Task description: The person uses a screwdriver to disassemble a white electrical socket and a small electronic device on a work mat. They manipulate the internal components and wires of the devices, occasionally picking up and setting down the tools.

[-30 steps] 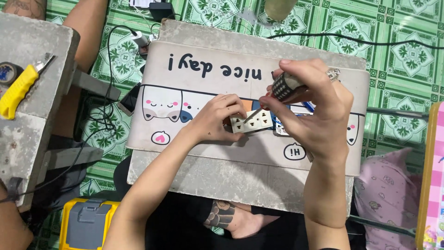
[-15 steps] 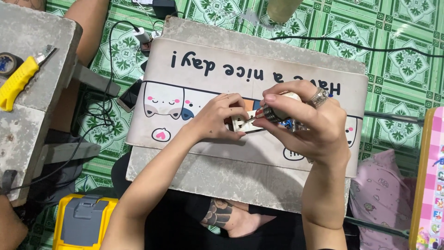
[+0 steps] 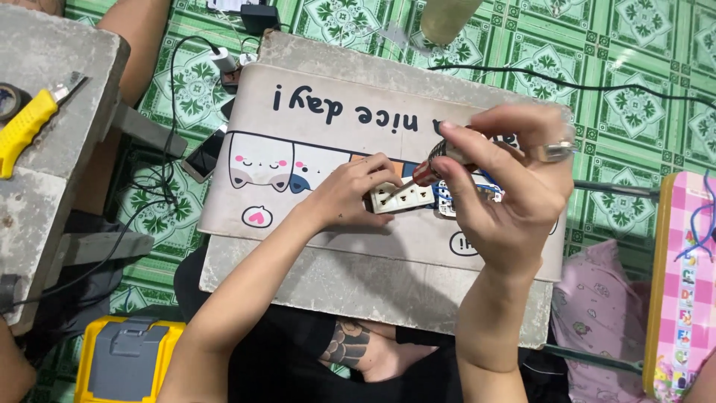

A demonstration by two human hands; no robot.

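the socket plate (image 3: pixel 403 197), a small white block with rows of pin holes, lay flat near the centre of the counter (image 3: pixel 358 291), on a cream mat (image 3: pixel 298 127) printed with cartoon animals. the left hand (image 3: pixel 347 195) came in from 7 o'clock and pinned the plate's left end, fingers curled down over its near and far edges; its grip was closed on the plate. the right hand (image 3: pixel 507 186) came in from 5 o'clock, its grip wrapped tight around the handle of a screwdriver (image 3: pixel 426 169), whose thin shaft slanted down toward 8 o'clock and met the plate's top face near its left half.

the plate looked like hard moulded plastic: light, stiff and smooth, so it would likely skate on the mat under a push from the tip unless held by its long edges, as the left hand did. its thin corners could chip if levered. a part just right of the plate, at 3 o'clock, was mostly hidden by the right hand's fingers. the screwdriver's handle seemed the proper place to hold it, close to the shaft for control.

at 9 o'clock, well apart, a yellow knife (image 3: pixel 26 127) rested on a second grey slab (image 3: pixel 60 67). a yellow case (image 3: pixel 123 362) sat on the floor at 7 o'clock, and a pink box (image 3: pixel 682 283) stood at 3 o'clock.
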